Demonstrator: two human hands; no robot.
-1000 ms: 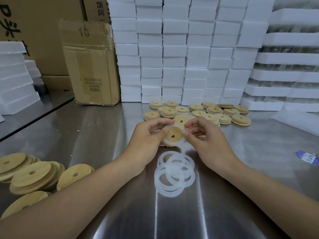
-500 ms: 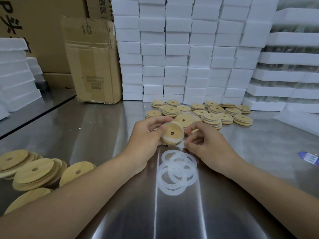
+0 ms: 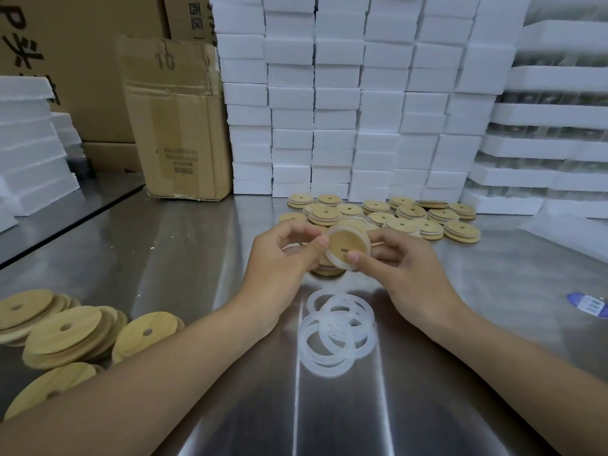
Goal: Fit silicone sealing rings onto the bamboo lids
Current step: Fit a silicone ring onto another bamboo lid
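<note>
Over the bench (image 3: 197,258), my left hand (image 3: 279,255) and right hand (image 3: 404,274) pinch a likely light, stiff bamboo lid (image 3: 349,246) by its rim, where the soft-looking silicone ring (image 3: 339,264) sits.

A shiny steel tabletop (image 3: 197,258) carries a worn cardboard box (image 3: 177,126) marked "10", standing upright against a wall of stacked white foam blocks (image 3: 335,103). Foam trays (image 3: 552,110) are piled at the right, foam slabs (image 3: 29,149) at the left. A small blue-and-white label (image 3: 590,304) lies near the right edge.
</note>
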